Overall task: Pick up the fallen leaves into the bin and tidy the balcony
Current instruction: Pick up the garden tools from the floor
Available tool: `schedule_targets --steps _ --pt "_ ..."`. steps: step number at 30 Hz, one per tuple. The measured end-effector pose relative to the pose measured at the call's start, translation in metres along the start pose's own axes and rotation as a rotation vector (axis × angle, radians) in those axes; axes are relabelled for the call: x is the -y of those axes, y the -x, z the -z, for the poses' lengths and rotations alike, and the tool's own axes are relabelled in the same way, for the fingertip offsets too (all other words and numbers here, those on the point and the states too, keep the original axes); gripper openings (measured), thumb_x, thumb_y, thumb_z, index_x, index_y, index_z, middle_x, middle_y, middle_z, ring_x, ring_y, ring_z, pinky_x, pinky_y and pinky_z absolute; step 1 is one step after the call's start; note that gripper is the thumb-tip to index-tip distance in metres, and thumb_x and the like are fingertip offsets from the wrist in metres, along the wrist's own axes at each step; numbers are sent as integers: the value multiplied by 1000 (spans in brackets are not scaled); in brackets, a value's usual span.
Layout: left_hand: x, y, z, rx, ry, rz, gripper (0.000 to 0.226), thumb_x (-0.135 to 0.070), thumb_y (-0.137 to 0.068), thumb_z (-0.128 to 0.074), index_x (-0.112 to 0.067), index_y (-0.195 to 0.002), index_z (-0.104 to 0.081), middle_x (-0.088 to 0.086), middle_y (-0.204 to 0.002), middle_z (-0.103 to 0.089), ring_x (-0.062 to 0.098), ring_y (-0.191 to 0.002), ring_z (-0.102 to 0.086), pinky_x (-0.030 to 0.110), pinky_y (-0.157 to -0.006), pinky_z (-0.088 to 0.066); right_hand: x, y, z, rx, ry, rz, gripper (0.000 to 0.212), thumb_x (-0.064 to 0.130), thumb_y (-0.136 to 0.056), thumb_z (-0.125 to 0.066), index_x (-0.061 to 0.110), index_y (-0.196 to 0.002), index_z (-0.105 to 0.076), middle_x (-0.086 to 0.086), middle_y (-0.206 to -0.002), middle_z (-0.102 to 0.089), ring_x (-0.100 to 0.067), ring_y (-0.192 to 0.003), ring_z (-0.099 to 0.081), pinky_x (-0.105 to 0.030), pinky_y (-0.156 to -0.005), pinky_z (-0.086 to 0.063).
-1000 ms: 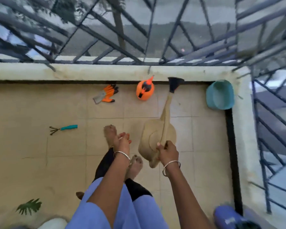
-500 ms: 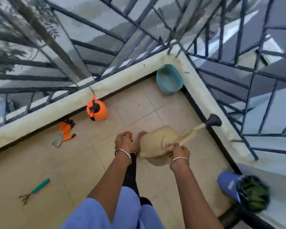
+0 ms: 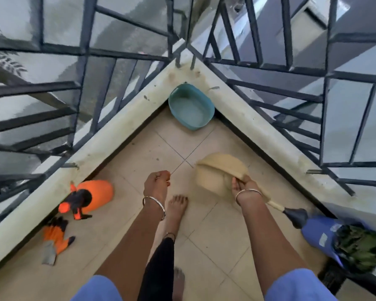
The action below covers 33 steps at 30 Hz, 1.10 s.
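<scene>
My right hand [image 3: 241, 185] grips the handle of a tan watering can [image 3: 217, 170], held above the tiled floor with its long spout and black nozzle [image 3: 295, 216] pointing right. My left hand [image 3: 157, 181] hangs beside it, fingers curled into a loose fist with nothing visible in it. A blue bin [image 3: 319, 233] filled with green leaves [image 3: 358, 246] sits on the ledge at the lower right, just past the nozzle. A teal tub [image 3: 191, 106] sits empty in the balcony corner.
An orange spray bottle [image 3: 89, 196] lies on the floor at the left wall, orange work gloves [image 3: 55, 240] below it. Low concrete ledges [image 3: 122, 135] with black metal railings [image 3: 85, 51] meet in a corner ahead. My bare feet [image 3: 177, 205] stand on the tiles.
The view has turned right toward the corner. The watering can swung round, its spout now pointing right and down toward the blue bin. My left hand stayed curled beside it.
</scene>
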<state>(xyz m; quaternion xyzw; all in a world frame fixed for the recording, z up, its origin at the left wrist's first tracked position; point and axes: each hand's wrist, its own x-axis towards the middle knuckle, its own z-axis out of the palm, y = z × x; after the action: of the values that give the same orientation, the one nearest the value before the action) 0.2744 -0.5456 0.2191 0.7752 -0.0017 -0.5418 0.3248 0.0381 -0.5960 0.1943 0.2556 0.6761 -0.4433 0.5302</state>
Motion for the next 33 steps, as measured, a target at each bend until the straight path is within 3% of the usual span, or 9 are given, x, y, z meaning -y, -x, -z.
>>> schedule_targets --steps 1,3,5,9,14,19,24,28,33 --pt "-4 -12 -8 5 -16 -3 8 -15 -90 -61 -12 -95 -67 7 -92 -67 17 -76 -62 27 -67 -43 3 -13 -11 -2 -27 -7 14 12 -99 -55 11 -85 -57 -5 -137 -58 -17 -106 -64 -24 -100 -48" --pt "-10 -34 -23 21 -57 -15 5 -17 -90 -62 -15 -91 -66 5 -89 -67 19 -79 -63 29 -74 -45 8 -38 -31 -3 -71 -11 8 12 -99 -56 9 -92 -60 -6 -134 -60 -18 -116 -62 -22 -82 -56" --pt "-16 -53 -39 43 -108 -34 4 -19 -89 -63 -17 -90 -66 4 -88 -67 19 -80 -63 31 -80 -44 12 -65 -49 -14 -115 22 21 10 -96 -61 5 -117 -62 -8 -125 -64 -20 -103 -65 -23 -56 -59" --pt "-20 -83 -68 98 -208 -51 2 -25 -85 -67 -22 -85 -67 5 -93 -70 22 -89 -65 34 -85 -47 24 -112 -81 -52 -120 109 47 12 -92 -68 4 -135 -51 -11 -123 -65 -22 -82 -65 -27 -43 -55" --pt "-21 -111 -97 118 -252 -76 5 -28 -84 -69 -23 -85 -67 4 -97 -71 23 -96 -65 37 -91 -48 38 -129 -114 -15 -171 137 46 13 -96 -62 4 -138 -48 -10 -134 -59 -25 -121 -58 -29 -76 -55" --pt "-16 -124 -109 96 -285 -98 11 -21 -86 -68 -20 -96 -68 1 -99 -70 22 -100 -64 38 -94 -48 46 -138 -136 22 -293 125 39 5 -97 -58 3 -135 -51 -9 -134 -58 -26 -125 -55 -37 -100 -49" --pt "-9 -128 -112 68 -365 -202 18 -18 -89 -67 -18 -106 -63 -8 -92 -59 1 -76 -52 5 -62 -36 45 -150 -154 52 -350 122 40 2 -96 -59 2 -135 -48 -9 -130 -60 -26 -123 -56 -38 -98 -51" --pt "-7 -134 -111 53 -436 -251 22 -19 -88 -68 -22 -109 -62 0 -111 -61 13 -89 -55 25 -77 -41 40 -156 -163 69 -305 123 41 5 -93 -65 2 -131 -51 -7 -90 -66 -26 -116 -62 -35 -89 -56" --pt "-3 -138 -106 42 -444 -252 24 -19 -87 -69 -24 -109 -61 1 -114 -59 19 -99 -56 28 -79 -40 39 -160 -165 81 -296 119 43 9 -91 -67 0 -130 -52 -14 -113 -66 -27 -112 -63 -34 -86 -57"
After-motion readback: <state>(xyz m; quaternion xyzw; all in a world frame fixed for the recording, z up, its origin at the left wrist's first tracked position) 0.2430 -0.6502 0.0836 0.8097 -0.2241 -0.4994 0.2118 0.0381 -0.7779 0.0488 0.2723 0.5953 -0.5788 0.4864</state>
